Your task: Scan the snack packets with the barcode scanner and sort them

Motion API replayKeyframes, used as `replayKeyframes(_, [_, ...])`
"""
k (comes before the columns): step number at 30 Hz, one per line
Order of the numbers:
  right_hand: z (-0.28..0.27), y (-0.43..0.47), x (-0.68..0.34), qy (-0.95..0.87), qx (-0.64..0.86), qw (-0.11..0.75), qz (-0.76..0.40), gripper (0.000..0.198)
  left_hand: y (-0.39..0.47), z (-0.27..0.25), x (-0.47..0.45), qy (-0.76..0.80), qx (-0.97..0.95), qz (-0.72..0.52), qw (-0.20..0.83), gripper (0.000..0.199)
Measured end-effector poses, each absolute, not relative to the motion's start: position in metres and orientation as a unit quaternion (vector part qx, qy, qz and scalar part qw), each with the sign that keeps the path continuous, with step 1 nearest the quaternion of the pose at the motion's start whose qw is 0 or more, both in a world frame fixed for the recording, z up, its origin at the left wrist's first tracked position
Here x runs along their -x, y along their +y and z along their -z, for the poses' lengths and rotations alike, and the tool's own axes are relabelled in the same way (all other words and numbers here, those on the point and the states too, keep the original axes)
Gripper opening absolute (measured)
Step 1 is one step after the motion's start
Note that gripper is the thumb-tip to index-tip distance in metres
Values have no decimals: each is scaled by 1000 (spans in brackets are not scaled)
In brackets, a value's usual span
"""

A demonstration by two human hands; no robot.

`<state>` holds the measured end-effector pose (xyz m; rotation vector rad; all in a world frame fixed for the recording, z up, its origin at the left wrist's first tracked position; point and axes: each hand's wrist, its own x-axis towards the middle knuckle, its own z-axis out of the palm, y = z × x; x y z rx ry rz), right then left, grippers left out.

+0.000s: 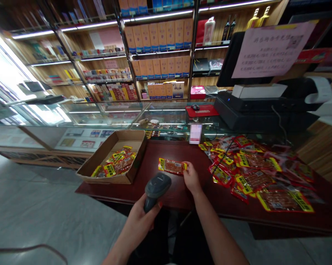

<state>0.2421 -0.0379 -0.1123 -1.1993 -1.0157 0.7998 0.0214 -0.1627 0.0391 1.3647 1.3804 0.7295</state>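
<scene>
My left hand [145, 217] is wrapped round the handle of a dark grey barcode scanner [158, 186], held upright near the table's front edge. Its head points forward, close to a snack packet [171, 166]. That packet is clear with red and yellow ends and shows brown sticks inside. My right hand [192, 179] pinches its right end, just above the dark red table [154, 147]. A cardboard box [127, 178] on the left holds several similar packets [118, 162]. To the right lies a loose pile of such packets [254, 169].
Behind the table stands a glass display counter [160, 116] with a red mat [201, 110] and a mouse on top. A black checkout terminal [265, 114] with a paper sign [273, 51] occupies the right. Shelves of boxes [160, 36] line the back wall.
</scene>
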Motion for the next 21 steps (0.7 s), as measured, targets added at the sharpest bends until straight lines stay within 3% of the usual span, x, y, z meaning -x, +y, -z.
replayKeyframes(9, [99, -48, -233, -425, 580, 608, -336, 28, -140, -37, -49, 609, -523, -295, 518, 55])
replayKeyframes(16, [92, -50, -228, -415, 617, 576, -341, 44, -131, -33, -55, 654, -453, -305, 524, 69])
replayKeyframes(21, [92, -52, -227, -414, 629, 557, -350, 46, -145, -23, -43, 681, -407, -320, 517, 68])
